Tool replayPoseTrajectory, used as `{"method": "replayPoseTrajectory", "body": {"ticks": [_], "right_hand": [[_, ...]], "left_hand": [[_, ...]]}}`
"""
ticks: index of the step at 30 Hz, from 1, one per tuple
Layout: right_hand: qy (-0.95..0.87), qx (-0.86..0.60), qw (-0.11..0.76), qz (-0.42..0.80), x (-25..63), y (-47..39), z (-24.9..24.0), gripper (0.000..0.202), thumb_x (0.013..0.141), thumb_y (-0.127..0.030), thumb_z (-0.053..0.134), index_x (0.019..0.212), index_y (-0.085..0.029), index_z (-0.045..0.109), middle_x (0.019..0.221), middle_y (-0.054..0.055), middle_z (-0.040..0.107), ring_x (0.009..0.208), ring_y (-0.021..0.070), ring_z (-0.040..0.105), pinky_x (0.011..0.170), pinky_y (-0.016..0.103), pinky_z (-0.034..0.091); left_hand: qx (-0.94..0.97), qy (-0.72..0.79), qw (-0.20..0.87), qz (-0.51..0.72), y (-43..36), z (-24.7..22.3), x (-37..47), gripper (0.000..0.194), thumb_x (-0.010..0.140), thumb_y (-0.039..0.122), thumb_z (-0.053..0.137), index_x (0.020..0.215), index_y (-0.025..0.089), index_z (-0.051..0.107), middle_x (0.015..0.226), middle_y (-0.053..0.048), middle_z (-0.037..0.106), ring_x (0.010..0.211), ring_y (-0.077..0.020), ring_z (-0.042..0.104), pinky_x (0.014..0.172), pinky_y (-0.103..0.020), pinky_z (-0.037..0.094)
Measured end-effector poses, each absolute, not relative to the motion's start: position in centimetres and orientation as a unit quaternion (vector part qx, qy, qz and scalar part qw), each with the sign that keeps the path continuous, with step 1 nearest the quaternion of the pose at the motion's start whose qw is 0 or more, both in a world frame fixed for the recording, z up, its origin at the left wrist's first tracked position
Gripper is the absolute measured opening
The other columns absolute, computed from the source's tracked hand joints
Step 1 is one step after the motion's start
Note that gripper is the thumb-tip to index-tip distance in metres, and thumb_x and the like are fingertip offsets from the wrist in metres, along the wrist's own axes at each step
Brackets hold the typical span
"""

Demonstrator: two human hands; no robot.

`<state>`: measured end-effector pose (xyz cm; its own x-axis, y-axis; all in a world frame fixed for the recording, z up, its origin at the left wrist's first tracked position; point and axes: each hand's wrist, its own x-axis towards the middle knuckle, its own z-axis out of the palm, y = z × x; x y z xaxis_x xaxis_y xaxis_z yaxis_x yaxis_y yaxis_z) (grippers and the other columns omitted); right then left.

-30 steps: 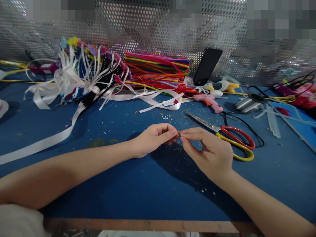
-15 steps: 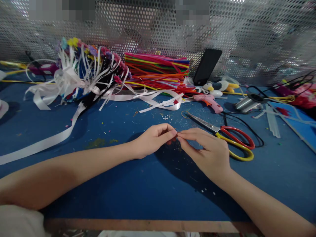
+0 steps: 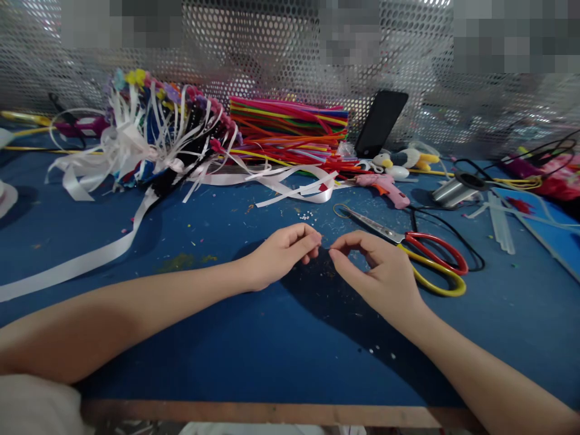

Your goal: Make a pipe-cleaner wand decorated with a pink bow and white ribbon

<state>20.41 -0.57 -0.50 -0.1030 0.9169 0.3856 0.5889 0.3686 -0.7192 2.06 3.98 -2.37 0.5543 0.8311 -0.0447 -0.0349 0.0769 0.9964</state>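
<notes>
Over the middle of the blue table [image 3: 217, 356], my left hand [image 3: 285, 254] is closed in a pinch, its thumb against the fingers; whatever lies between them is too small to make out. Just to its right, my right hand [image 3: 380, 272] curls with thumb and index fingertips together, and I cannot make out anything in that pinch. A small gap separates the two hands. Scissors [image 3: 435, 260] with one red and one yellow handle lie right behind my right hand. Tiny white beads [image 3: 306, 215] are scattered beyond my left hand.
Ribboned flower pieces [image 3: 154, 139] and a white ribbon [image 3: 90, 264] lie left. Colourful pipe cleaners [image 3: 285, 127] are piled at the back beside a leaning phone [image 3: 380, 124]. A pink glue gun [image 3: 385, 187], a wire spool [image 3: 455, 190] and glue sticks [image 3: 501, 223] lie right. A perforated metal screen [image 3: 272, 54] stands behind.
The fingertips, which met half a second ago, have come apart. My right hand has drawn slightly right and its fingers are more curled. The left hand has barely moved.
</notes>
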Motion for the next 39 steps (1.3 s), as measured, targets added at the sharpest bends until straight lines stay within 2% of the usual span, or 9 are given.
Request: {"method": "replayPoseTrajectory", "body": {"ticks": [4,10,15,19,22,26,32,35,39], "right_hand": [[-0.646,-0.552,0.425,0.313,20.8,-0.2,-0.7,0.01,0.082,-0.029,0.065,0.083,-0.019,0.066,0.075,0.002,0.066,0.067,0.0139,0.061,0.057,0.025,0.046],[-0.541,-0.541,0.409,0.498,21.1,0.6,-1.1,0.023,0.079,-0.039,0.072,0.08,-0.017,0.067,0.069,0.001,0.064,0.06,0.0116,0.058,0.059,0.026,0.045],[-0.514,-0.526,0.401,0.546,21.2,0.8,-1.1,0.018,0.079,-0.035,0.072,0.077,-0.018,0.065,0.07,-0.001,0.061,0.062,0.0114,0.056,0.062,0.026,0.042],[-0.503,-0.524,0.431,0.536,21.2,0.7,-1.0,0.017,0.079,-0.035,0.074,0.077,-0.019,0.067,0.07,-0.002,0.057,0.065,0.0104,0.051,0.063,0.026,0.038],[-0.486,-0.508,0.481,0.524,21.0,0.6,-0.9,0.016,0.077,-0.034,0.077,0.079,-0.02,0.069,0.078,-0.002,0.058,0.069,0.0097,0.049,0.065,0.025,0.037],[-0.442,-0.48,0.521,0.55,20.7,0.6,-1.0,0.016,0.077,-0.035,0.078,0.083,-0.024,0.07,0.083,-0.002,0.059,0.074,0.0104,0.05,0.066,0.023,0.039],[-0.408,-0.419,0.583,0.564,19.9,0.6,-0.9,0.011,0.081,-0.031,0.074,0.083,-0.024,0.065,0.08,-0.003,0.054,0.071,0.0101,0.05,0.065,0.022,0.042],[-0.386,-0.399,0.607,0.569,19.7,0.6,-0.7,0.009,0.084,-0.029,0.07,0.084,-0.025,0.063,0.079,-0.003,0.054,0.071,0.01,0.05,0.065,0.022,0.044],[-0.333,-0.387,0.633,0.582,19.8,0.9,-0.4,0.009,0.085,-0.026,0.069,0.082,-0.022,0.061,0.077,-0.002,0.056,0.074,0.0091,0.055,0.069,0.02,0.049]], "left_hand": [[0.517,0.322,0.707,0.359,4.2,-2.2,2.2,0.022,0.099,0.034,0.048,0.084,0.018,0.048,0.076,0.003,0.055,0.062,-0.0076,0.047,0.062,-0.025,0.036],[0.435,0.298,0.744,0.411,4.6,-2.0,2.0,0.02,0.102,0.033,0.044,0.087,0.02,0.044,0.091,-0.001,0.068,0.062,-0.0072,0.049,0.068,-0.026,0.044],[0.391,0.281,0.758,0.44,4.6,-2.1,1.9,0.02,0.101,0.033,0.048,0.086,0.02,0.045,0.105,-0.002,0.069,0.062,-0.0052,0.048,0.074,-0.025,0.048],[0.373,0.281,0.764,0.446,4.6,-2.2,2.0,0.018,0.099,0.034,0.052,0.089,0.019,0.049,0.097,-0.002,0.068,0.062,-0.0061,0.048,0.072,-0.024,0.046],[0.403,0.283,0.761,0.422,4.5,-2.2,2.0,0.033,0.097,0.05,0.049,0.09,0.018,0.054,0.087,-0.002,0.064,0.064,-0.0097,0.051,0.068,-0.025,0.045],[0.573,0.25,0.698,0.349,3.8,-1.9,1.8,0.048,0.09,0.064,0.052,0.095,0.017,0.062,0.091,-0.006,0.066,0.076,-0.0152,0.058,0.074,-0.029,0.046],[0.827,0.177,0.501,0.184,2.8,-0.9,1.6,0.033,0.076,0.041,0.08,0.1,0.019,0.072,0.095,-0.005,0.076,0.098,-0.0213,0.062,0.099,-0.037,0.041],[0.853,0.125,0.484,0.151,2.9,-0.2,1.4,0.017,0.09,0.035,0.065,0.1,0.025,0.074,0.103,-0.001,0.077,0.11,-0.0212,0.06,0.11,-0.039,0.032],[0.819,0.064,0.559,0.114,3.4,0.7,0.9,0.037,0.102,0.029,0.037,0.098,0.027,0.074,0.114,-0.001,0.075,0.125,-0.0189,0.055,0.119,-0.037,0.022]]}}
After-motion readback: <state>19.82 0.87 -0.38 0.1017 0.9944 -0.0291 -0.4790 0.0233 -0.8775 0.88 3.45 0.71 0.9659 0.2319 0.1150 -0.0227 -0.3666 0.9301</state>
